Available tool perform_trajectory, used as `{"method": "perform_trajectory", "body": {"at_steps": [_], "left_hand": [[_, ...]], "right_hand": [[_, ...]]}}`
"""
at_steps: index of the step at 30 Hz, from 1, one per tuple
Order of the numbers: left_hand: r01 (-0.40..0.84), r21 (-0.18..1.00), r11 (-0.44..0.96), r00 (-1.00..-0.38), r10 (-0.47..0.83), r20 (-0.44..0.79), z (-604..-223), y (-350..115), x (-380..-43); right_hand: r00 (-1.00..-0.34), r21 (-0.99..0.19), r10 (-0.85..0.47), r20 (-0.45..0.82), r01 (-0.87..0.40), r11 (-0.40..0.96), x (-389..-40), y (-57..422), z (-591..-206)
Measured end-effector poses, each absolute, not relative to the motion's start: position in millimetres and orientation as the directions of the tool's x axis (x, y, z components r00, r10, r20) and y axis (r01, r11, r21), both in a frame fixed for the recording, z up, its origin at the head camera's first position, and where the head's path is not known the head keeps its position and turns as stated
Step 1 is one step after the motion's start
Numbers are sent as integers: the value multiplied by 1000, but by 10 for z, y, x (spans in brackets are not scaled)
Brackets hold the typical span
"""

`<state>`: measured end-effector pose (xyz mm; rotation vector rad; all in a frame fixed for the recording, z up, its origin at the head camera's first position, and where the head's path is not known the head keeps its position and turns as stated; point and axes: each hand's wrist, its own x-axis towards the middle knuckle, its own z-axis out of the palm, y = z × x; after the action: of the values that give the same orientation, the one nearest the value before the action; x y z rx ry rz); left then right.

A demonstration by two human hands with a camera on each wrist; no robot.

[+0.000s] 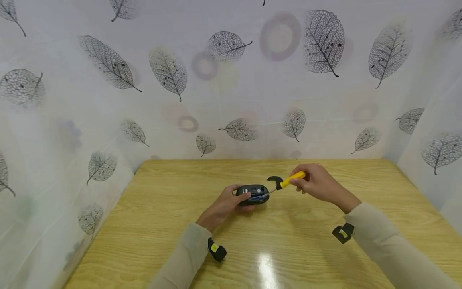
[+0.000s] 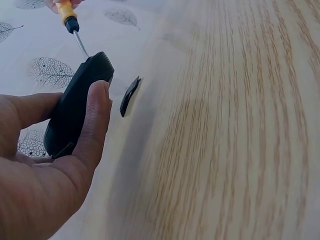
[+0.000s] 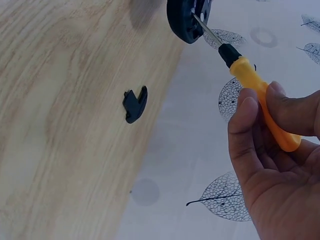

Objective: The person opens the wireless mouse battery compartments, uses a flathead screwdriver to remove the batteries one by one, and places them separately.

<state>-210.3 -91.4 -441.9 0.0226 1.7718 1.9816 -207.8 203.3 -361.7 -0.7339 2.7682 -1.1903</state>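
My left hand [image 1: 224, 204] grips a black computer mouse [image 1: 254, 190] above the table, its underside facing up and its battery compartment uncovered. A blue battery [image 1: 258, 197] shows inside the compartment. In my right hand [image 1: 319, 184], a yellow-handled screwdriver [image 1: 293, 179] is pinched between thumb and fingers. Its metal shaft slants down to the mouse, and in the right wrist view the tip touches the underside [image 3: 186, 22] near one end. Behind the screwdriver on the table lies a curved black battery cover [image 3: 135, 105], apart from both hands.
The wood-grain table [image 1: 162, 241] stretches round both arms. A white leaf-patterned sheet [image 1: 231, 92] hangs behind it and along the sides. Each wrist wears a small black camera, one on the left sleeve [image 1: 196, 241] and one on the right sleeve [image 1: 375, 228].
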Motion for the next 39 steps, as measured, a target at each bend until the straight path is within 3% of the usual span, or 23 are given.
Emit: {"method": "perform_trajectory", "body": {"at_steps": [12, 39], "left_hand": [[-331, 943, -39, -884, 363, -295, -4430, -947, -2107], [-331, 939, -92, -875, 403, -269, -4401, -954, -2134]], "right_hand": [[-897, -783, -436, 78, -326, 530, -2086, 2167, -3758], [-886, -832, -464, -19, -244, 499, -2114, 2313, -4048]]}}
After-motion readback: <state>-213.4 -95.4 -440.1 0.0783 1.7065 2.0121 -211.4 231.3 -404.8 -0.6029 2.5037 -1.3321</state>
